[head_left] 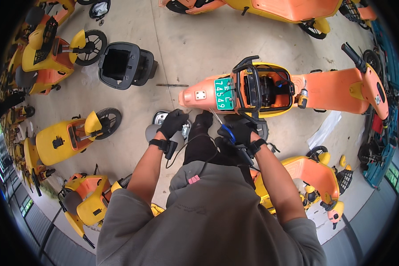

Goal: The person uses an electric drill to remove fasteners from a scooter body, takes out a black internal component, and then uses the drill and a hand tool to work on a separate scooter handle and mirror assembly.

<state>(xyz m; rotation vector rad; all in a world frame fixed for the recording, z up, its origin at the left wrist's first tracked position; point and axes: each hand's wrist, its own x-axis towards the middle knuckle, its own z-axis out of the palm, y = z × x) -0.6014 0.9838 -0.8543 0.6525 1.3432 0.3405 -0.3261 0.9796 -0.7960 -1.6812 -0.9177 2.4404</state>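
Observation:
An orange and yellow scooter (332, 91) lies across the floor in front of me. Its seat bay (264, 88) is open, and a green plate (224, 94) sits on its tail. My right hand (238, 133), in a black glove, grips a screwdriver (224, 126) with a blue handle. The shaft points up toward the plate's lower edge. My gloved left hand (173, 123) curls over a grey and silver part (155, 128) that lies on the floor just below the tail. My dark trouser knees are between the two hands.
A black seat tub (119, 64) lies open on the concrete at upper left, with a thin rod (172, 85) beside it. A yellow power driver (302, 98) rests on the scooter's footboard. Several more yellow and orange scooters ring the area. A white sheet (326, 128) lies at right.

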